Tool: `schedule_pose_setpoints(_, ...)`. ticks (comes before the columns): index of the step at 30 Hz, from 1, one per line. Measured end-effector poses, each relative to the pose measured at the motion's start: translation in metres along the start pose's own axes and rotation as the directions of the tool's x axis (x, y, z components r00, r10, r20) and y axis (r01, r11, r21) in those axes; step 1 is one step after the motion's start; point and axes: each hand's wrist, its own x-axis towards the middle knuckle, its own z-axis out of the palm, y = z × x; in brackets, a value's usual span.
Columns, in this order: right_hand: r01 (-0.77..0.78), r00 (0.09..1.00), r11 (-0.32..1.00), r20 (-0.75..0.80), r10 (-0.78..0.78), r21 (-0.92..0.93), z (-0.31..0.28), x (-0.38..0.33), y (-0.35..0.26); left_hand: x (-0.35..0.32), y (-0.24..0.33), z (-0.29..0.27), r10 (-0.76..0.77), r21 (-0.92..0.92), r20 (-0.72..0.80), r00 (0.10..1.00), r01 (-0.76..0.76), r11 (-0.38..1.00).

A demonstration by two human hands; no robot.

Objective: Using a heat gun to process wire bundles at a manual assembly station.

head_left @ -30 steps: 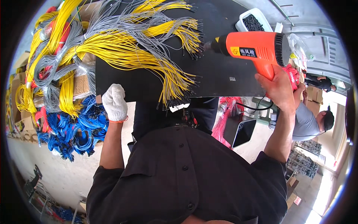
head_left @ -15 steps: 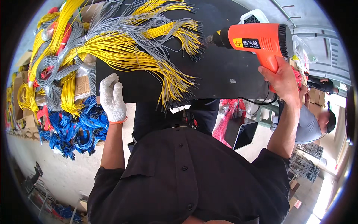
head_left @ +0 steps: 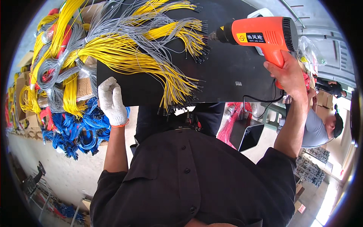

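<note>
My right hand [head_left: 290, 77] is wrapped round the handle of an orange heat gun [head_left: 273, 29]. Its metal nozzle points left, close to the dark ends of a yellow and grey wire bundle [head_left: 191, 36]. A second bundle of yellow wires [head_left: 140, 58] fans across the black tabletop [head_left: 223, 79], its dark tips hanging at the near edge. My left hand [head_left: 112, 101], in a white knit glove, is at the table's near left corner. Its fingers are loosely curled, with nothing visible in them.
Coiled yellow and grey wires [head_left: 56, 85] and blue wire bundles [head_left: 81, 130] are piled left of the table. The gun's black cable [head_left: 261, 100] loops over the right edge. Pink wires [head_left: 231, 125] and a tablet-like slab [head_left: 251, 137] are below. A person in grey [head_left: 317, 130] is at right.
The heat gun has shifted slightly right and up with my right hand, covering more of the white tub behind it. My left hand has moved slightly down and left.
</note>
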Motion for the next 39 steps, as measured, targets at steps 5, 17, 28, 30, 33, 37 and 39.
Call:
schedule_pose_setpoints(5,-0.043,0.999,0.999,0.007,0.043,0.005,0.000,-0.001,0.000,0.000,0.001,0.001,0.008,0.008,-0.007,1.000,-0.008,1.000)
schedule_pose_setpoints(17,-0.042,0.995,0.999,0.096,0.040,0.022,-0.011,-0.014,0.012,-0.001,-0.006,-0.006,0.070,0.184,-0.014,0.997,-0.066,0.981)
schedule_pose_setpoints(28,0.310,0.949,0.938,-0.005,-0.314,-0.154,-0.010,-0.024,0.026,-0.002,-0.050,-0.039,0.256,0.528,0.102,0.961,-0.270,0.805)
schedule_pose_setpoints(30,0.207,0.974,0.971,-0.069,-0.216,-0.119,-0.006,-0.036,0.021,0.005,-0.022,-0.018,0.070,0.393,0.046,0.997,-0.082,0.916)
schedule_pose_setpoints(33,0.185,0.983,0.980,0.027,-0.184,-0.070,-0.016,-0.043,0.016,0.010,-0.003,0.002,-0.216,0.087,-0.120,0.969,0.227,0.970)
schedule_pose_setpoints(37,0.189,0.981,0.982,0.040,-0.189,0.000,-0.012,-0.048,0.015,0.008,-0.003,0.000,-0.141,0.081,-0.033,0.989,0.143,0.986)
schedule_pose_setpoints(39,0.156,0.988,0.988,-0.013,-0.156,0.016,-0.010,-0.052,0.015,0.009,0.000,0.003,-0.125,0.087,-0.042,0.991,0.128,0.988)
